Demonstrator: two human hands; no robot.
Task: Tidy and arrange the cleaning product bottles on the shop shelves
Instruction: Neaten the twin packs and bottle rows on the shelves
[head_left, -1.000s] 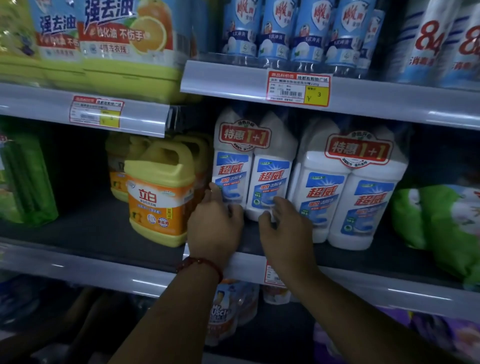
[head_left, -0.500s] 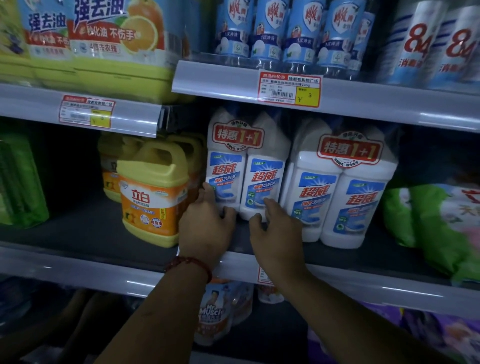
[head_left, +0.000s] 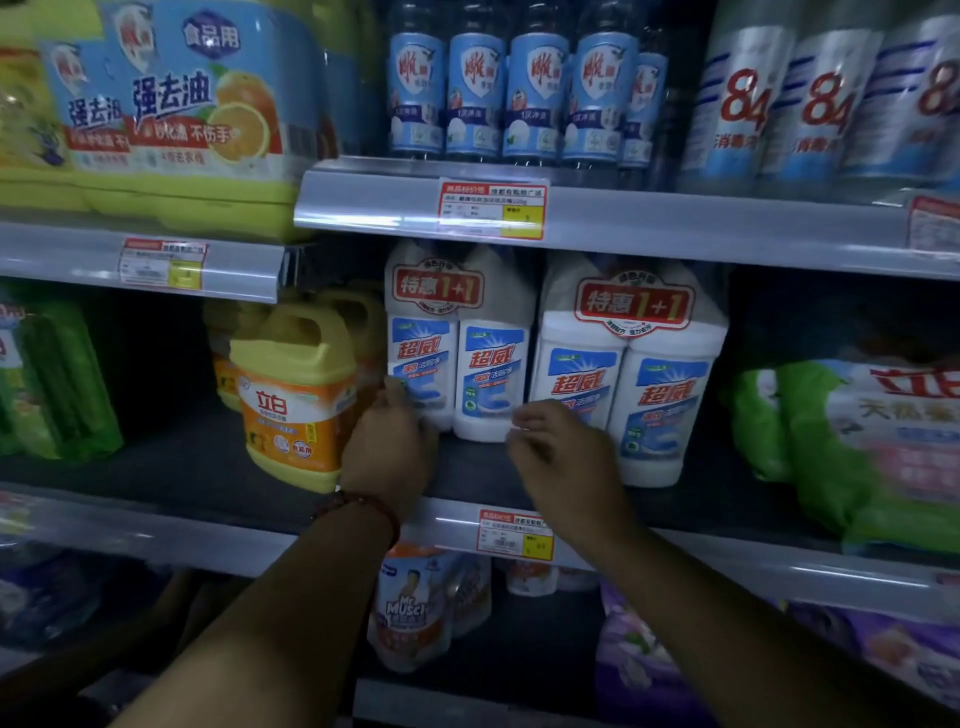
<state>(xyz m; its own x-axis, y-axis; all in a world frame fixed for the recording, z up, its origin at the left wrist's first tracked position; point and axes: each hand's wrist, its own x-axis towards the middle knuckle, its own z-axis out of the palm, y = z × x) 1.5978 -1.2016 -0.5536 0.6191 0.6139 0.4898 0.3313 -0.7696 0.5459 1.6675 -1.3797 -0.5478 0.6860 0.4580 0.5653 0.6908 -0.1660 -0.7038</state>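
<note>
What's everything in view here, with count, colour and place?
toilet-cleaner twin packs: two, white, middle shelf centre
detergent jugs: at least three, yellow, middle shelf left of them
clear bottles: five, blue labels, top shelf centre
84 disinfectant bottles: three, pale blue-striped, top shelf right
dish-soap packs: at least two, yellow-green, top shelf left
green packs: count unclear, middle shelf left
bag: one, green, middle shelf right
Mr Muscle pouch: one, white, bottom shelf
purple bags: count unclear, bottom shelf right
price tags: at least four, red-yellow, shelf edges
left hand: at left pack's base, thumb against it
right hand: before the packs, loose, holding nothing
</note>
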